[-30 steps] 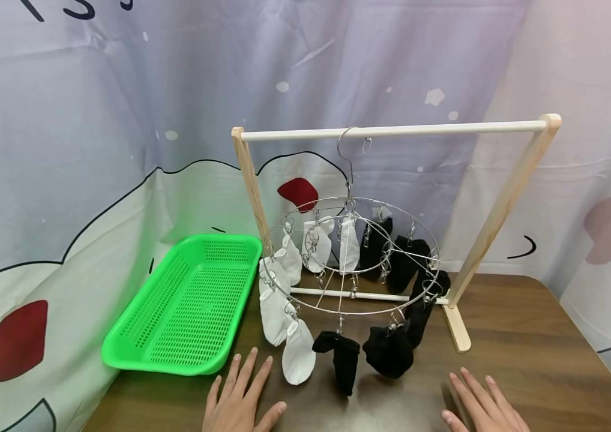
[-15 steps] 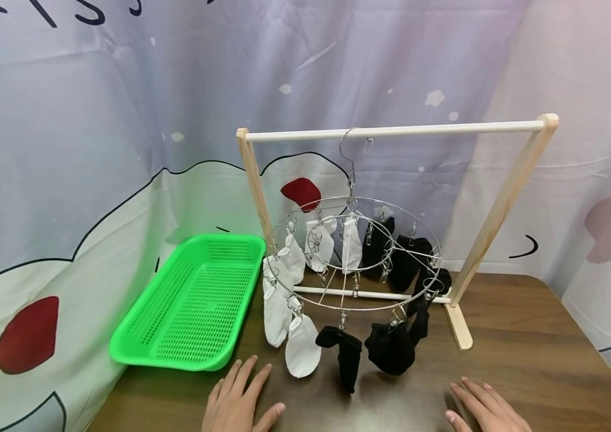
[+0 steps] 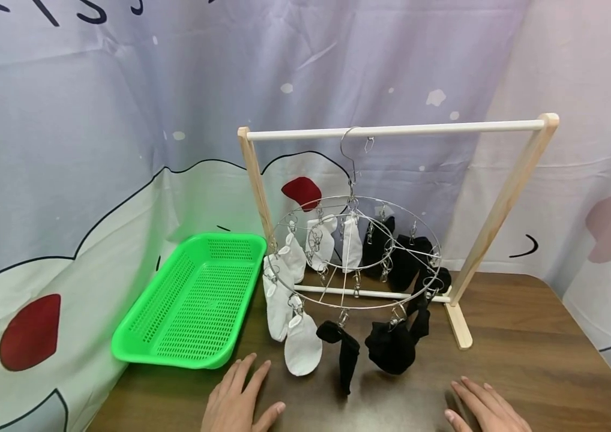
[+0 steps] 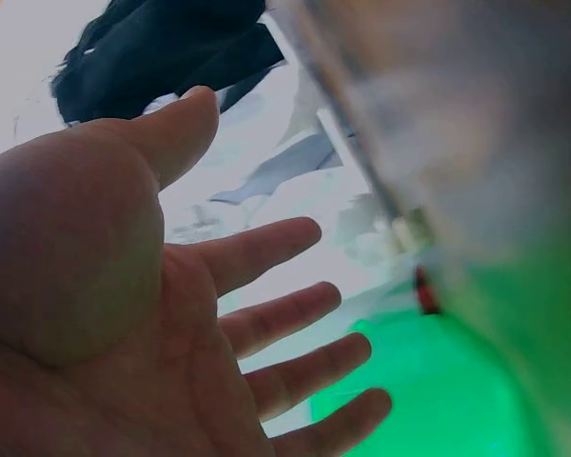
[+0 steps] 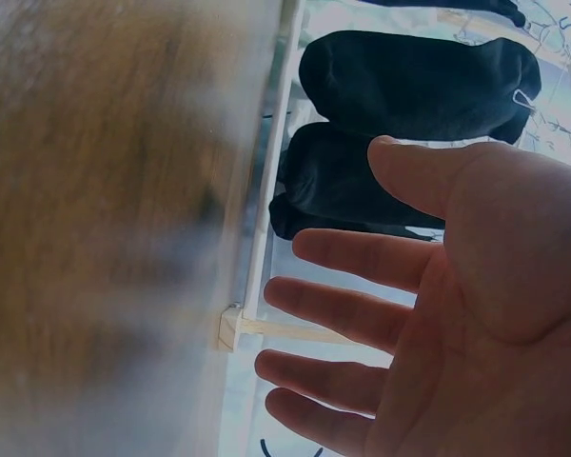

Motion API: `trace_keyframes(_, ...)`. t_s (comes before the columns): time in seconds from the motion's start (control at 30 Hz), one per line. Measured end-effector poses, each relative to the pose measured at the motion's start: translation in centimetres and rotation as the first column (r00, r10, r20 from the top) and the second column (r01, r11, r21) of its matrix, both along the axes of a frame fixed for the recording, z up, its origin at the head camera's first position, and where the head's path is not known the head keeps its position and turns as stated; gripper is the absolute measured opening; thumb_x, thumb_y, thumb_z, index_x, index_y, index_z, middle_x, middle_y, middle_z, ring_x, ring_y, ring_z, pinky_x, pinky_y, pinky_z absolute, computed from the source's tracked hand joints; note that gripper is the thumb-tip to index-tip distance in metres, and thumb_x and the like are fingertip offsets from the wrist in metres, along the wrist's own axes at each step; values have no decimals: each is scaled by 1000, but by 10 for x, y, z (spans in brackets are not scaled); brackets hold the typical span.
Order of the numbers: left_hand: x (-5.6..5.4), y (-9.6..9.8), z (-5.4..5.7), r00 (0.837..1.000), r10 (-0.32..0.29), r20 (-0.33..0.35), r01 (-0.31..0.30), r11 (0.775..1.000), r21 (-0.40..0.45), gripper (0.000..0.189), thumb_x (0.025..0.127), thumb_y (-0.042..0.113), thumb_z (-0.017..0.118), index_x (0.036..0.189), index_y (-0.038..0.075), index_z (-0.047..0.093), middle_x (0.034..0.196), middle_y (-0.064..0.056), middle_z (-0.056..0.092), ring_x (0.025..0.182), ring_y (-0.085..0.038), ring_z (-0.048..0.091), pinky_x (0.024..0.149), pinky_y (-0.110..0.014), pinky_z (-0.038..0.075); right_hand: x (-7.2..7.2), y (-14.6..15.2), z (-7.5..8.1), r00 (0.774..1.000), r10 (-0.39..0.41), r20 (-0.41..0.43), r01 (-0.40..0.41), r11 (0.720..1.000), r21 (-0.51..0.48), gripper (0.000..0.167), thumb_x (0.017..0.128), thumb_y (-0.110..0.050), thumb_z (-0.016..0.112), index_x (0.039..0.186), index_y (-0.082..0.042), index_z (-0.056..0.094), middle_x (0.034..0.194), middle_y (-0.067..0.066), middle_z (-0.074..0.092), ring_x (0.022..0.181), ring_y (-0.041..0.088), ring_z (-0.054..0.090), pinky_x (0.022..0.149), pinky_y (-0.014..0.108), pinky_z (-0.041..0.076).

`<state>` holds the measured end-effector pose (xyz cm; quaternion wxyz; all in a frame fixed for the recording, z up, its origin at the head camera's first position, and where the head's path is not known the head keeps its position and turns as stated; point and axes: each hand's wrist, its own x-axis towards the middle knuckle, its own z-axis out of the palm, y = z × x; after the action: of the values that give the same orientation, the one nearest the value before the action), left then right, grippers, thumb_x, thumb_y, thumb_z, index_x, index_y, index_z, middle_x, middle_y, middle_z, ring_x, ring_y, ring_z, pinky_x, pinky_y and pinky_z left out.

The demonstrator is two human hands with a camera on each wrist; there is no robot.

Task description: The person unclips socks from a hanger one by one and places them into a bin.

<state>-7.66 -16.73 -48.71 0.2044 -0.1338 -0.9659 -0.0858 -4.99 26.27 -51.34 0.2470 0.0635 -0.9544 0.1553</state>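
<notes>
My left hand [image 3: 240, 396] lies low at the front with straight, spread fingers, holding nothing, just right of and below the green plastic basket [image 3: 197, 315]. Straight fingers also show on my right hand [image 3: 486, 408], which holds nothing at the front right. Between and beyond the hands, a round wire clip hanger [image 3: 338, 308] hangs from a rack bar [image 3: 435, 128]. White socks [image 3: 303, 348] are clipped round its left side and back, black socks [image 3: 391, 348] round its right side and front. In the right wrist view, black socks [image 5: 414, 86] hang beyond my right thumb.
The wooden rack's right post [image 3: 505, 204] stands on a foot [image 3: 459, 327] on the brown wooden table [image 3: 532, 324]. A white lower bar runs behind the socks. A printed curtain [image 3: 203, 78] closes off the back and the left side.
The front black sock has turned slightly on its clip, and other front socks sway a little. The head view has shifted slightly. Both hands keep nearly the same place and pose.
</notes>
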Motion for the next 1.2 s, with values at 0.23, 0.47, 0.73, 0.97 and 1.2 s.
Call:
trace_keyframes(0.23,1,17,74,966,-135,-221,156,984,83,68,81,56,65,137,20,51,138,-5,50,123,-26,50,89,-43,49,2,-1,9,991,-34,128,37,999,-19,52,82,-54,67,114,-14,67,122,9,63,114,40,53,105,51,31)
trace_keyframes(0.47,-28,50,136,848,-267,-458,383,906,182,48,86,26,68,131,12,57,133,-5,54,123,-26,50,109,-33,32,5,0,12,999,-21,49,21,1000,-11,49,80,-49,70,115,-14,66,121,10,63,110,41,54,104,0,-13)
trace_keyframes(0.73,-65,74,144,765,-362,-533,509,846,157,20,90,15,64,109,12,69,113,-1,64,110,-20,58,99,-32,45,7,2,14,997,-11,74,10,1000,17,52,80,-50,70,116,-12,66,122,11,63,112,41,53,105,1,-13)
trace_keyframes(0.97,-64,79,139,758,-342,-556,517,835,191,10,88,13,66,96,15,72,97,4,65,96,-14,60,87,-25,50,5,3,23,996,35,76,-37,999,22,52,78,-45,73,115,-9,65,120,13,63,111,42,55,103,0,-12)
trace_keyframes(1.2,-61,85,141,741,-351,-572,522,837,164,9,89,15,65,95,14,72,95,4,66,93,-16,60,81,-30,50,-11,-18,98,932,173,-317,-221,967,-123,37,80,-26,74,110,-4,67,106,13,67,103,26,57,109,8,21)
